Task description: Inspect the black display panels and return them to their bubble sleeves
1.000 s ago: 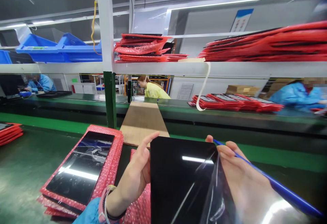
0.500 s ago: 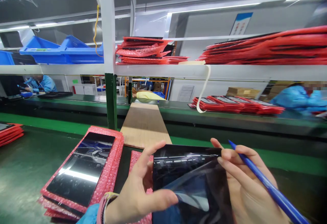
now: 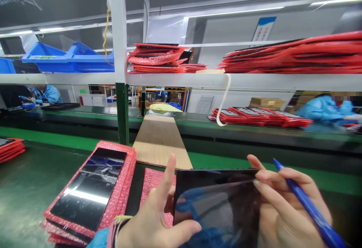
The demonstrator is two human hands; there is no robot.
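A glossy black screen panel (image 3: 217, 206) is tilted up in front of me. My left hand (image 3: 158, 210) grips its left edge, thumb on the face and index finger pointing up. At the top right corner, my right hand (image 3: 288, 206) pinches a clear film (image 3: 240, 189) that lies over the panel and lifts there. A blue pen (image 3: 308, 206) rests between the fingers of that same hand, tip up. The panel's lower end is out of frame.
Left of my hands, another black screen (image 3: 90, 187) lies on a stack of pink bubble-wrap pouches (image 3: 124, 180). More bubble wrap (image 3: 149, 182) sits behind my left hand. A wooden board (image 3: 162, 140) bridges to the far bench. Red pouches (image 3: 294, 55) fill the shelf; co-workers sit beyond.
My right hand and the film corner have shifted slightly right and down. The panel's top edge is lower, and my left index finger has straightened upward.
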